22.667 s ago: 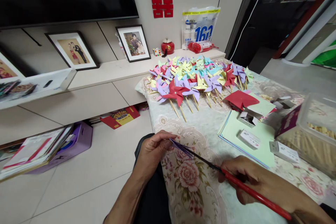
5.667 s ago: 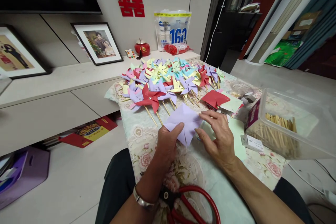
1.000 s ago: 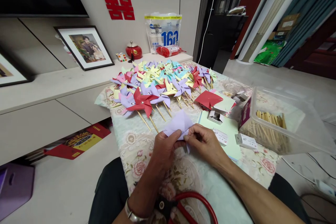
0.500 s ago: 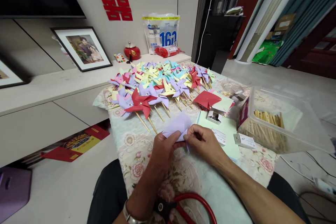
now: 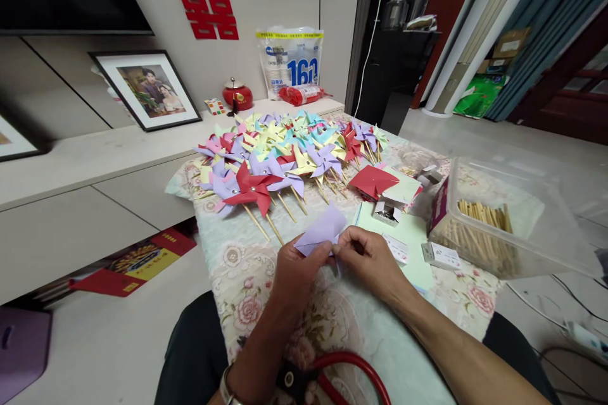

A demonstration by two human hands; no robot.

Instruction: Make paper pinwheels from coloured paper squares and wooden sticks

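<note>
A lilac paper square, cut and partly folded, is pinched between both my hands just above the floral tablecloth. My left hand grips its near left edge with thumb and fingers closed. My right hand pinches a flap at the paper's near right, fingers curled. Red-handled scissors lie on the cloth under my left wrist.
Several finished paper pinwheels on sticks cover the far half of the table. Red and pale sheets, small white boxes and a clear tub of wooden sticks sit on the right. A low cabinet runs along the left.
Across the last second both hands keep pinching the lilac paper and fold its flap a little tighter. Earlier the scissors were cutting the paper; now they lie on the table.
</note>
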